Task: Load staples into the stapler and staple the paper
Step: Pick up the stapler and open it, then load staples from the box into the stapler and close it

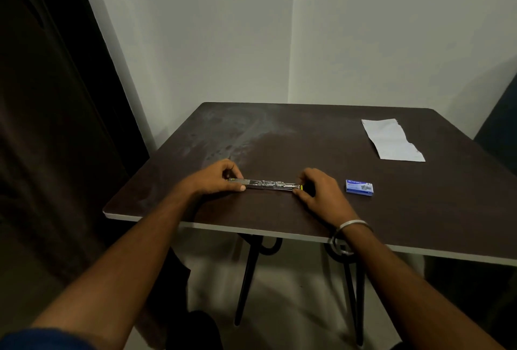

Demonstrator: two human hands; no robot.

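Note:
A metal stapler (pixel 268 184) lies folded out flat and long on the dark brown table (pixel 279 137), near its front edge. My left hand (pixel 215 177) pinches the stapler's left end between thumb and fingers. My right hand (pixel 319 187) grips the right end, where a yellow part shows. A small blue staple box (pixel 359 187) sits just to the right of my right hand. The folded white paper (pixel 391 140) lies at the table's far right.
The table stands in a corner of pale walls, with a dark curtain (pixel 56 126) to the left. A dark chair back (pixel 500 126) shows at the far right. Black metal legs (pixel 246 279) hold the table up.

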